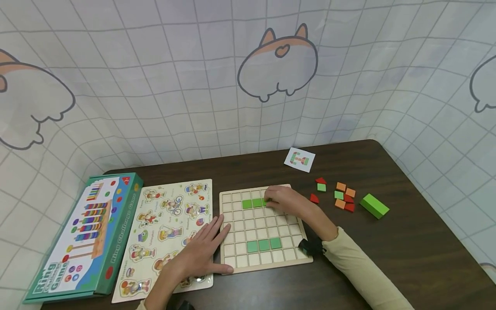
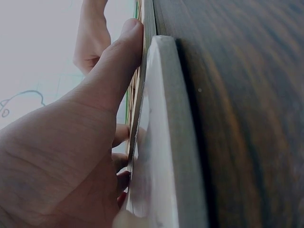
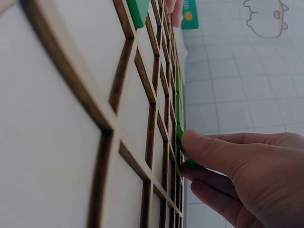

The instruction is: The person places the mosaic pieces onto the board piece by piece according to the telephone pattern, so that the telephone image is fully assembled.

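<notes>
A wooden grid board [image 1: 240, 224] lies on the table with green square tiles in two rows, one near its far edge and one toward its near edge. My right hand [image 1: 284, 201] pinches a green square tile [image 3: 184, 148] between thumb and fingers, at the right end of the far row. In the right wrist view the tile is tilted against the grid. My left hand [image 1: 203, 249] lies with its fingers spread straight, touching the board's left edge. Its wrist passes over a puzzle board [image 1: 162, 228] with pictured figures.
A boxed ring game [image 1: 85, 237] stands at the left. Right of the grid board are loose orange squares [image 1: 341, 186], red pieces [image 1: 314, 198], green squares [image 1: 321, 187] and a green block [image 1: 374, 206]. A pattern card [image 1: 300, 159] lies near the table's back edge.
</notes>
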{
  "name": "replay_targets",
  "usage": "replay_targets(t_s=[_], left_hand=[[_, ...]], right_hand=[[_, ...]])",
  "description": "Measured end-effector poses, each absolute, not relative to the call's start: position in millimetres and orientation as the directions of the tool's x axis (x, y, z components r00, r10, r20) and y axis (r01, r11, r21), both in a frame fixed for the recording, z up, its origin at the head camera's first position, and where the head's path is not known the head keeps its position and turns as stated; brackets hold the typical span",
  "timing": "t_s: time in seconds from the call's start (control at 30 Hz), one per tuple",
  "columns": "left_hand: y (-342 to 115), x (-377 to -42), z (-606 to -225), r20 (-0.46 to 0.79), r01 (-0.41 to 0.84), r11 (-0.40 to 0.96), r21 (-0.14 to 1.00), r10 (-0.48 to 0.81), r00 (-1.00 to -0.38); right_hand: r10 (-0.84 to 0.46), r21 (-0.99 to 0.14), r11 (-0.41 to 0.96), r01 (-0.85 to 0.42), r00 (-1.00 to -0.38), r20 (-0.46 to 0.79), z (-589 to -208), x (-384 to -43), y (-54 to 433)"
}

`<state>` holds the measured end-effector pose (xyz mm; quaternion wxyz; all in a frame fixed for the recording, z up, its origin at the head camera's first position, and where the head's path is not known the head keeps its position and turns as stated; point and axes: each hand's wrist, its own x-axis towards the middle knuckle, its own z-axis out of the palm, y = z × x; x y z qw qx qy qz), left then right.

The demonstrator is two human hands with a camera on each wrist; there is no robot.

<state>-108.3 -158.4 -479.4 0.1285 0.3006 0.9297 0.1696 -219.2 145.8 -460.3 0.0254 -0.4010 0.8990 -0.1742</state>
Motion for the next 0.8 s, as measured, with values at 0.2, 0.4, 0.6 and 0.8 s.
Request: replay_targets(t_s=[0.2, 0.4, 0.6, 0.8], left_hand=[[-157.8, -110.0, -478.7, -0.141, 0.515, 0.764, 0.390, 0.602, -0.786], [-158.5, -109.4, -477.7, -0.140, 0.512, 0.764, 0.394, 0.600, -0.788], [-158.7, -108.0, -478.2, -0.138, 0.519, 0.761, 0.389, 0.605, -0.784], [-157.7, -107.8, -477.6, -0.148, 0.505, 0.760, 0.409, 0.601, -0.785]], right_hand=[[-0.730, -0.306, 0.632, -0.712, -0.680, 0.074, -456.8, -217.7, 145.7], [-0.736, -0.284, 0.635, -0.719, -0.674, 0.061, -454.1, -213.8, 154.8], [-0.609, -0.408, 0.696, -0.591, -0.787, 0.101, -445.7, -208.6, 215.2], [-0.473, -0.422, 0.774, -0.472, -0.874, 0.111, -447.9, -204.3, 282.2]])
